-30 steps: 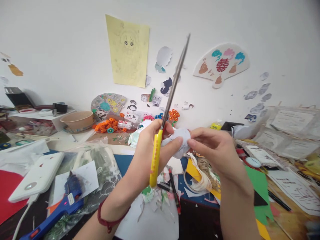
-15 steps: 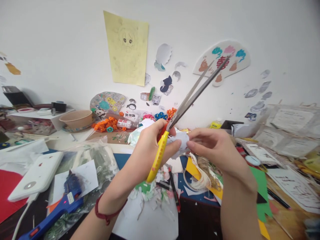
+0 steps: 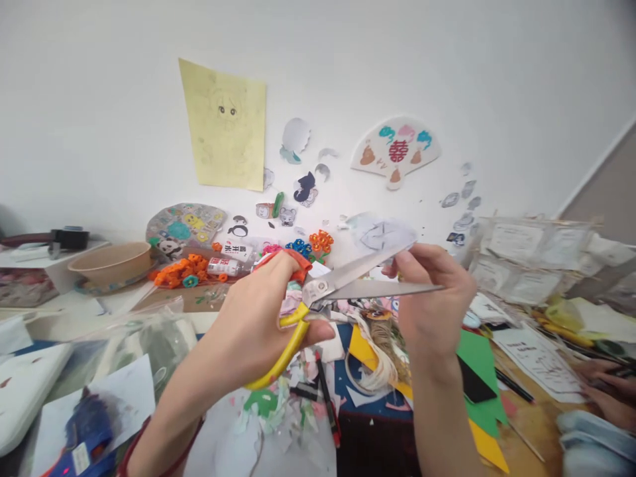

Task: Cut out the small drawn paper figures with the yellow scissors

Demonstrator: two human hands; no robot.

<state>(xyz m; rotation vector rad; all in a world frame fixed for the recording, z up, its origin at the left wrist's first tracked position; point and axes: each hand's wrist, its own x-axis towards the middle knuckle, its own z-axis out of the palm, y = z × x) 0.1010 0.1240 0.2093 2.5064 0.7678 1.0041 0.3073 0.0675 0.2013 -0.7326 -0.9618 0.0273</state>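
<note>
My left hand [image 3: 253, 318] is closed round the yellow handle of a pair of scissors [image 3: 342, 281], whose metal blades point right and stand apart. An orange-red part shows above my left fingers. My right hand [image 3: 437, 298] pinches a small piece of white paper [image 3: 380, 228] with dark drawn lines, slightly blurred. The upper blade crosses just in front of the paper's lower edge; whether it touches I cannot tell. The lower blade's tip lies in front of my right hand. Below my hands, paper scraps [image 3: 278, 404] lie on a white sheet.
A blue glue gun [image 3: 89, 424] lies at lower left, near a plastic bag [image 3: 144, 344]. Cord [image 3: 380, 358], coloured paper [image 3: 479, 364] and a black pen [image 3: 514, 384] lie to the right. Another person's hand [image 3: 609, 391] is at the right edge. A bowl [image 3: 112, 262] stands at left.
The scissors have swung from pointing up to pointing right, blades wider apart. My right hand has drawn the paper away from my left hand. The view has shifted right and up.
</note>
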